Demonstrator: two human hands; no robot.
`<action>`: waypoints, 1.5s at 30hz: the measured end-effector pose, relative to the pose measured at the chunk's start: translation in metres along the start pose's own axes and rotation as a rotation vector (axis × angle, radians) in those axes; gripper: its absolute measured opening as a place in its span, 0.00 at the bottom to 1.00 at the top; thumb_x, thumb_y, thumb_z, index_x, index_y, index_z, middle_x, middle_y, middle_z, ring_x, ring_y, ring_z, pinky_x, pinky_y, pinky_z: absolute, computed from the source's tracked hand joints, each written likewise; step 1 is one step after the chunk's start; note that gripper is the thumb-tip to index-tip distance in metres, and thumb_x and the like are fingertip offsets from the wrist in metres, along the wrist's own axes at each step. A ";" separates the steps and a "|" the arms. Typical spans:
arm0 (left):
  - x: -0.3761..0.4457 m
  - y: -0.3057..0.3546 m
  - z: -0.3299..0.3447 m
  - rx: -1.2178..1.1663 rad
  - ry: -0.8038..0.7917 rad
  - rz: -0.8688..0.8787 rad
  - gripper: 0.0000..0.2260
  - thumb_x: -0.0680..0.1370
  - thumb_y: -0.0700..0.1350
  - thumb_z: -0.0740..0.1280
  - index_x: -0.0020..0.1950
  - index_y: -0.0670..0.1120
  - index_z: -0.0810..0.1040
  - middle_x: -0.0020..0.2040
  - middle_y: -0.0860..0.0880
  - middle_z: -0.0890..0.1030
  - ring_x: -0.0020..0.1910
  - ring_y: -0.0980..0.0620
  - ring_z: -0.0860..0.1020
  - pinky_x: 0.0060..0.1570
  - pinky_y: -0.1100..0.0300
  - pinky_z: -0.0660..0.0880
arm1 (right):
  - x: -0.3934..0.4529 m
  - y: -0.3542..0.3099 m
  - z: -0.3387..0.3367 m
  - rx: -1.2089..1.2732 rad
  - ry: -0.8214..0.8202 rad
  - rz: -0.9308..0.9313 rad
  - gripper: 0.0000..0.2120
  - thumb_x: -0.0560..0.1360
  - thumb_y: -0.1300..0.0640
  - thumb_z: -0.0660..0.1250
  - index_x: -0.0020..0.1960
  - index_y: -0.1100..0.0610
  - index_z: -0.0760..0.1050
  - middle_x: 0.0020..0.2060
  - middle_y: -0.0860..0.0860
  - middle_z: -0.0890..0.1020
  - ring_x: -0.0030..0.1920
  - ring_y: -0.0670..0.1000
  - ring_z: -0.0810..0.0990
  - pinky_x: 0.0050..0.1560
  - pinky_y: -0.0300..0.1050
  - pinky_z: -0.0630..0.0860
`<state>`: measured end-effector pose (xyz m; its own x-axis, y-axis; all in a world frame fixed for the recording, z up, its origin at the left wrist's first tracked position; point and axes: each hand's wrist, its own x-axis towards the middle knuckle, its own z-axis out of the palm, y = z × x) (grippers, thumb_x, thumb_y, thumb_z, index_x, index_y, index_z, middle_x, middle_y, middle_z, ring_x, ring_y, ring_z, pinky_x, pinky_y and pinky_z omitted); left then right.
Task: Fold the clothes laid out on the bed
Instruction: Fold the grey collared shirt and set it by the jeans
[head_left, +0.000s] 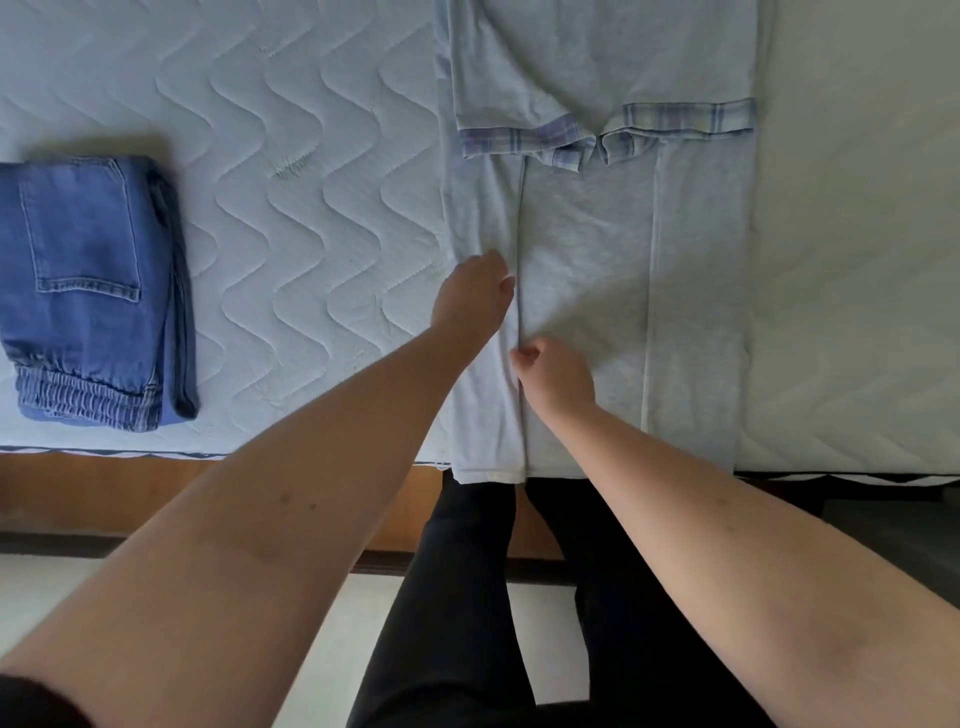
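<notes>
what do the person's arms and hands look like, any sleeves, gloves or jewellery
Both forearms are bare to the frame edge. The left hand and right hand wear no gloves, and no rings, watch or bracelets show. A dark sleeve edge shows by the left upper arm. The legs are in black trousers.

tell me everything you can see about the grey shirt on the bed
The grey shirt is a pale heathered knit lying flat on the quilted mattress, hem at the bed's near edge. Both sides are folded inward, forming long lengthwise creases. Its short sleeves end in blue-and-white plaid cuffs that nearly meet at the centre. The left hand rests on the left folded panel; the right hand pinches that panel's edge.
</notes>
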<state>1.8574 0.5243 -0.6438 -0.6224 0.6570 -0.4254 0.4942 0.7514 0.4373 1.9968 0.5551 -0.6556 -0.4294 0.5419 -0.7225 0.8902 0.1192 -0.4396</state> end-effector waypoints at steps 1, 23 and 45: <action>0.008 0.003 0.000 0.039 -0.015 -0.005 0.10 0.81 0.46 0.61 0.54 0.40 0.77 0.51 0.42 0.79 0.50 0.43 0.78 0.48 0.53 0.73 | 0.001 0.000 0.000 -0.030 -0.003 -0.005 0.12 0.80 0.47 0.61 0.50 0.54 0.78 0.42 0.50 0.82 0.45 0.53 0.81 0.40 0.43 0.70; 0.043 0.034 0.001 0.178 -0.116 -0.099 0.07 0.79 0.48 0.59 0.43 0.47 0.70 0.36 0.52 0.71 0.35 0.52 0.73 0.31 0.60 0.65 | -0.023 0.039 0.012 -0.114 -0.043 -0.022 0.13 0.79 0.43 0.60 0.43 0.51 0.73 0.34 0.48 0.79 0.35 0.50 0.78 0.33 0.43 0.72; -0.018 -0.049 0.002 -0.306 0.160 -0.349 0.12 0.80 0.52 0.64 0.57 0.46 0.77 0.47 0.52 0.81 0.46 0.52 0.78 0.44 0.60 0.73 | -0.011 0.028 -0.012 -0.112 0.078 -0.138 0.15 0.81 0.48 0.59 0.60 0.56 0.76 0.52 0.49 0.83 0.50 0.53 0.81 0.42 0.41 0.67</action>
<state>1.8457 0.4759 -0.6596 -0.8166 0.3332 -0.4714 0.0531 0.8565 0.5133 2.0281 0.5622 -0.6537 -0.5396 0.5763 -0.6138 0.8367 0.2863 -0.4668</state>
